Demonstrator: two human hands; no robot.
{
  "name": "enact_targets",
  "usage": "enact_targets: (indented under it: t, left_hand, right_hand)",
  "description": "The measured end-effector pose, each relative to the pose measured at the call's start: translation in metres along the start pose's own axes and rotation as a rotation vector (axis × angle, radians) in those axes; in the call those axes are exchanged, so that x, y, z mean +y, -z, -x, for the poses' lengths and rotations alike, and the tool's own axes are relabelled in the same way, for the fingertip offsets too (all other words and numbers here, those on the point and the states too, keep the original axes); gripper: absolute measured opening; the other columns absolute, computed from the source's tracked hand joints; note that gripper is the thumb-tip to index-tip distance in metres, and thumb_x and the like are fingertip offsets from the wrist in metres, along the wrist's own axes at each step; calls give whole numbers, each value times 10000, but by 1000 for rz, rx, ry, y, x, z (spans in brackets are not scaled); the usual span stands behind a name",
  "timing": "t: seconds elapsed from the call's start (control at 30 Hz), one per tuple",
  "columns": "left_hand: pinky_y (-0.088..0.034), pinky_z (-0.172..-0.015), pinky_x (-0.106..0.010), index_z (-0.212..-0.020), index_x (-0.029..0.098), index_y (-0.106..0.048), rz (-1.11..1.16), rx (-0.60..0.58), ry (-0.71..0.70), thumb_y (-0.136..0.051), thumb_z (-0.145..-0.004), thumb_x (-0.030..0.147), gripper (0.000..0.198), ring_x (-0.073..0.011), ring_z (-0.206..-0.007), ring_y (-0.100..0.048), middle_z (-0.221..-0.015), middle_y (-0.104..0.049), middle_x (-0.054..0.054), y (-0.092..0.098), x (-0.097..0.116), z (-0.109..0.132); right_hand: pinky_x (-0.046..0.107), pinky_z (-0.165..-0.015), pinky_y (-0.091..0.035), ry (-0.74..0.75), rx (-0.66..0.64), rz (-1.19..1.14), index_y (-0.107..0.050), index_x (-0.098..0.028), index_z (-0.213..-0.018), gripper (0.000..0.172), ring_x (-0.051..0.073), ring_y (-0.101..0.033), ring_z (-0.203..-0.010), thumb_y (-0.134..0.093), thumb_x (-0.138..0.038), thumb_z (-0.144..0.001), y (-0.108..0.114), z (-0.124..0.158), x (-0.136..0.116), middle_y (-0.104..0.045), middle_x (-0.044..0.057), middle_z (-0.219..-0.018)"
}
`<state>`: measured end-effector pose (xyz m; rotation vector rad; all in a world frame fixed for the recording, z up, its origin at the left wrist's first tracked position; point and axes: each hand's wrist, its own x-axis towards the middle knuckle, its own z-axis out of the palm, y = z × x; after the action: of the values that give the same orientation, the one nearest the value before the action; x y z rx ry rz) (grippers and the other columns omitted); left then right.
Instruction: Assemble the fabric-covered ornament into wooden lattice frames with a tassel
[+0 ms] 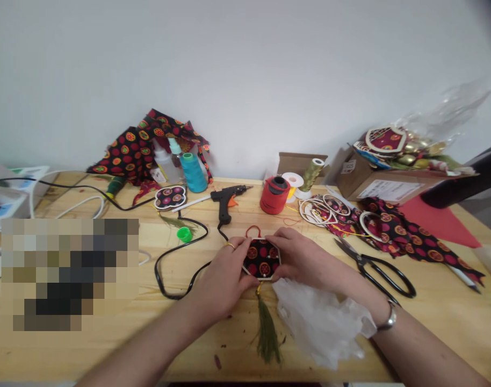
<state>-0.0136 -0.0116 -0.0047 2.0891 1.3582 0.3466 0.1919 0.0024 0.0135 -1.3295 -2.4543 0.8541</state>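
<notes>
Both hands grip a flat, angular tassel ornament (264, 259) with dark patterned fabric inside a pale frame. My left hand (225, 271) pinches its left edge, a ring on one finger. On the opposite edge, my right hand (305, 258) has its fingers closed round the frame. A red cord loop (253, 231) rises from the ornament's top. From its bottom hangs an olive-green tassel (267, 333), lying over the wood. Beneath my right wrist is a crumpled translucent plastic bag (322, 322).
Beyond my hands lie a black glue gun (225, 201), a red thread spool (274, 194) and a teal thread cone (194, 173). Black scissors (374, 269) rest at right, near fabric scraps (414, 231). A cardboard box (386, 180) stands behind. A green cap (184, 234) sits left.
</notes>
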Motion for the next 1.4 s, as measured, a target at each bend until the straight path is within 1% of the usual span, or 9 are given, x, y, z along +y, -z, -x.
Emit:
enact_targets:
  t: [0.1, 0.27, 0.4, 0.6, 0.8, 1.1, 1.4]
  left_hand:
    - [-383, -1007, -388, -1316, 163, -443, 12, -7, 5, -648, -749, 195, 603, -253, -1167, -495, -1315, -462, -125, -1, -2, -1]
    - [-433, -934, -364, -1171, 195, -549, 25, -38, -26, -654, -741, 191, 443, -234, -1048, -548, -1191, -494, -87, 3, 0, -5]
    - [-442, -900, -356, -1116, 171, -578, -24, -69, -5, -685, -721, 172, 410, -226, -995, -553, -1156, -493, -87, 8, 5, -7]
    - [-427, -922, -368, -1133, 173, -568, -84, -78, -24, -708, -729, 202, 428, -240, -1033, -535, -1172, -499, -91, 9, 5, -9]
    - [-429, -929, -374, -1165, 158, -560, -62, -80, -37, -724, -727, 211, 471, -245, -1043, -536, -1167, -505, -100, 8, 2, -11]
    - [-431, -932, -382, -1181, 127, -555, -56, -85, -38, -724, -730, 206, 488, -251, -1044, -533, -1166, -498, -115, 9, 4, -11]
    - [-437, -927, -370, -1168, 173, -544, -63, -68, -40, -711, -717, 198, 482, -240, -1038, -543, -1177, -491, -93, 7, 0, -10]
  right_hand:
    - [357, -846, -463, -13, -7, 5, -605, -217, -1140, 362, 222, -538, -944, -690, -176, -790, -1, 0, 0, -547, 74, -1030]
    - [358, -823, -471, -37, -11, 0, -597, -227, -1159, 385, 225, -546, -922, -704, -222, -790, -1, 1, -2, -542, 72, -1017]
    - [358, -820, -473, -42, -18, 0, -598, -224, -1157, 377, 230, -545, -928, -700, -230, -795, 1, 0, -1, -543, 77, -1028]
    - [350, -819, -472, 8, 3, 21, -582, -217, -1170, 383, 228, -547, -931, -695, -258, -807, -2, 0, 5, -547, 75, -1028]
    - [351, -808, -473, -8, 0, 31, -587, -208, -1140, 348, 226, -552, -922, -690, -253, -812, -2, 1, 4, -553, 77, -1031]
    - [355, -817, -472, 20, 12, 38, -569, -215, -1169, 389, 231, -550, -944, -697, -282, -808, -4, 1, 9, -552, 76, -1046]
    - [352, -829, -457, -2, 2, 29, -563, -237, -1198, 409, 228, -543, -948, -693, -291, -814, -4, 3, 10, -548, 67, -1049]
